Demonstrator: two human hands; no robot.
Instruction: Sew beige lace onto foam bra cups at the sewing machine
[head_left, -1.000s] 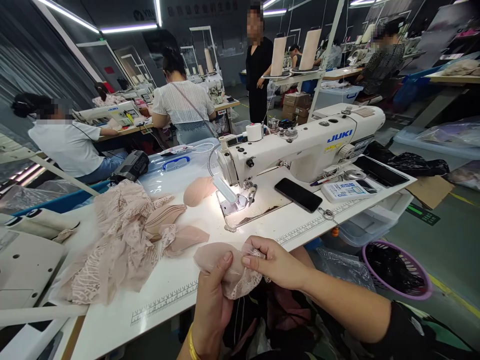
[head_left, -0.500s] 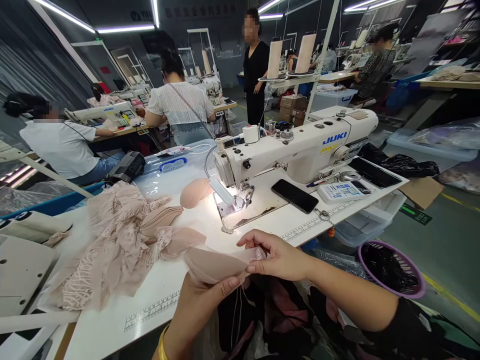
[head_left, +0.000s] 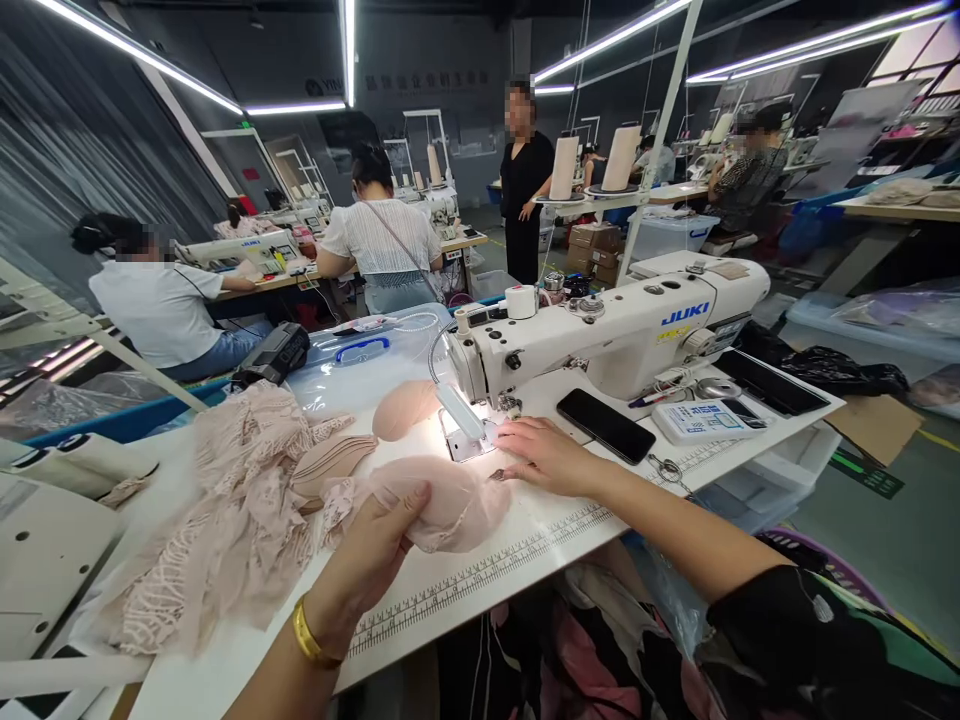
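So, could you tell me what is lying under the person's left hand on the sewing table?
The left hand presses a beige padded cup onto the white table. The cup's edge under the palm is covered.

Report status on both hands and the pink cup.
Left hand grips pink cup on table. Right hand flat beside presser foot. Phone nearby.

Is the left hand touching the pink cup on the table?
Touching. In the head view the left hand lies on the pink cup, fingers pressed over its near edge.
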